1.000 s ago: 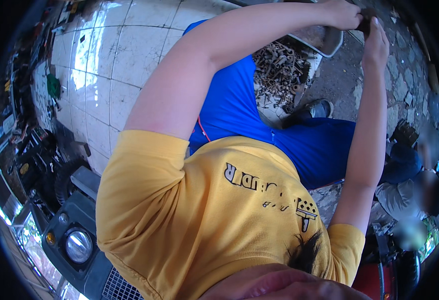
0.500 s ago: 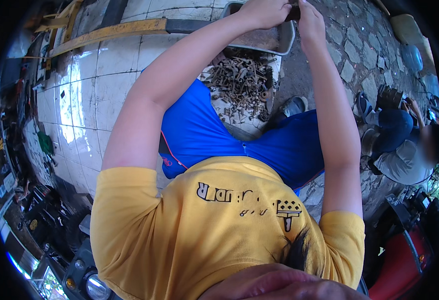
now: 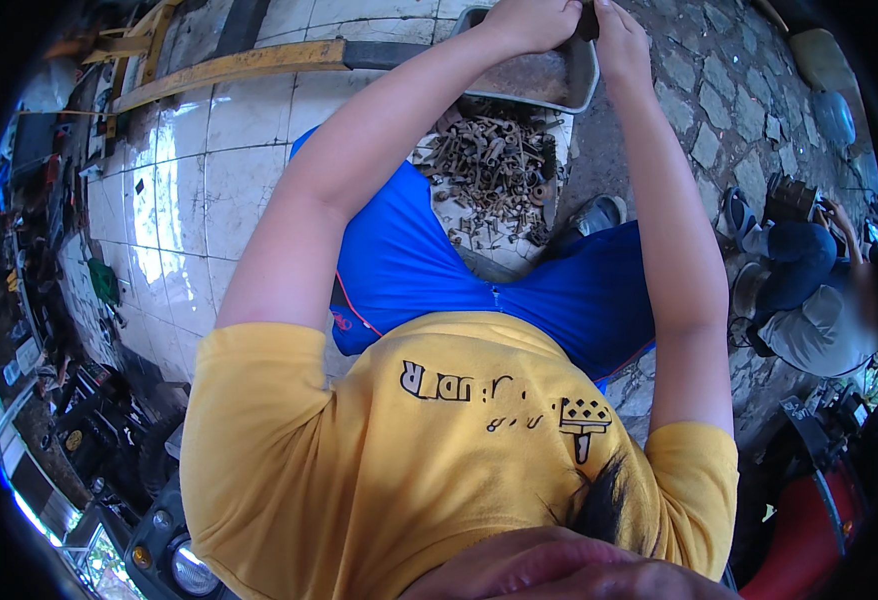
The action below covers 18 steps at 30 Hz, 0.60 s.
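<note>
At the top edge, my left hand (image 3: 541, 22) and my right hand (image 3: 622, 42) are close together over a grey plastic tub (image 3: 591, 88). Between them shows a dark, dirty piece (image 3: 588, 22), partly cut off by the edge, so its kind cannot be told. The fingers of both hands are closed on it. Brown residue lies in the tub's bottom. Nearer to me, a heap of rusty bolts, nuts and small metal parts (image 3: 484, 165) is spread on the white tiles, between my legs in blue trousers.
A yellow and grey bar (image 3: 249, 72) crosses the tiled floor (image 3: 181, 200) at the left. Stone paving (image 3: 704, 110) lies at the right, where another person (image 3: 814, 310) sits low. Motorcycle parts (image 3: 174, 560) stand at lower left, a red motorcycle body (image 3: 804, 530) at lower right.
The whole view has shifted slightly to the right. Both hands stay together over the tub with the dark piece between them, almost unmoved in the picture.
</note>
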Tool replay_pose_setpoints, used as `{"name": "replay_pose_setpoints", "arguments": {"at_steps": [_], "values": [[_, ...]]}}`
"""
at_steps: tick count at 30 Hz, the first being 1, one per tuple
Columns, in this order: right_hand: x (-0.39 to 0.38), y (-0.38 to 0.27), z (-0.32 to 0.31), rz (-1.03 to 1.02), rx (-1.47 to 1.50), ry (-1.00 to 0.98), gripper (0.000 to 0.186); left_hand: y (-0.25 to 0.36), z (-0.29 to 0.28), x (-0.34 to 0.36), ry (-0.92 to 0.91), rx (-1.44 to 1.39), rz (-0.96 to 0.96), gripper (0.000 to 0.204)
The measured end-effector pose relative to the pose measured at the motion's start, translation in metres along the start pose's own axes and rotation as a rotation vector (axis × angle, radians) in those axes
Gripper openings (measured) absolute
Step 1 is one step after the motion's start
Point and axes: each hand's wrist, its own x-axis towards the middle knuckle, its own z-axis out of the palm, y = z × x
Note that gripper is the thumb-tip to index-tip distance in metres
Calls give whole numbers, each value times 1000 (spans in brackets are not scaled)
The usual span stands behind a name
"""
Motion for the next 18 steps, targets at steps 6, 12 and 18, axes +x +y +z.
{"name": "replay_pose_setpoints", "arguments": {"at_steps": [6,12,18], "values": [[-2,4,1,-8,-57,98,36,14,-8,-5,-43,-3,-65,41],[-9,-12,9,28,68,80,36,4,-13,1,-37,23,-145,43],[-14,-23,10,16,35,97,34,-1,-1,5,-74,54,-105,41]]}}
